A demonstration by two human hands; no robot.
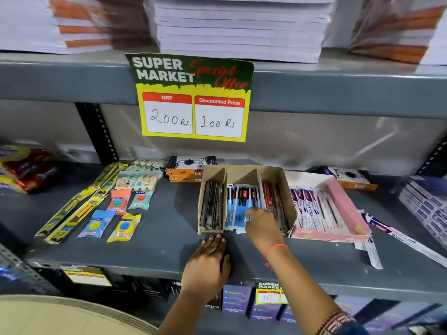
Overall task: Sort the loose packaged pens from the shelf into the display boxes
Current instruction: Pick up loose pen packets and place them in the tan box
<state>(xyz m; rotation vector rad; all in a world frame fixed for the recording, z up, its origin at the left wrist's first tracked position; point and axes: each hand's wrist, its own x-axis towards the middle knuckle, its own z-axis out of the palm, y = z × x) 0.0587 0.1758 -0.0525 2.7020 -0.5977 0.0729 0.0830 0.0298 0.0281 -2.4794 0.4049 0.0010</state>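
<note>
A brown cardboard display box (287, 189) with three compartments stands on the grey shelf (169, 213). Its left slot holds dark pens (212, 206), the middle slot blue packaged pens (235, 204), the right slot red and dark pens (274, 197). My right hand (262, 228) reaches into the middle slot, fingers down on the blue packs; whether it grips one is hidden. My left hand (209, 259) lies flat on the shelf just in front of the box. A pink display box (348, 206) to the right holds white packaged pens (312, 209). Loose white pen packs (396, 235) lie right of it.
Left on the shelf lie long pencil packs (79, 204), small round-toy packets (121, 213) and eraser packs (140, 180). Orange and black boxes (186, 170) stand behind the brown box. A yellow price sign (193, 97) hangs from the upper shelf, under stacked paper.
</note>
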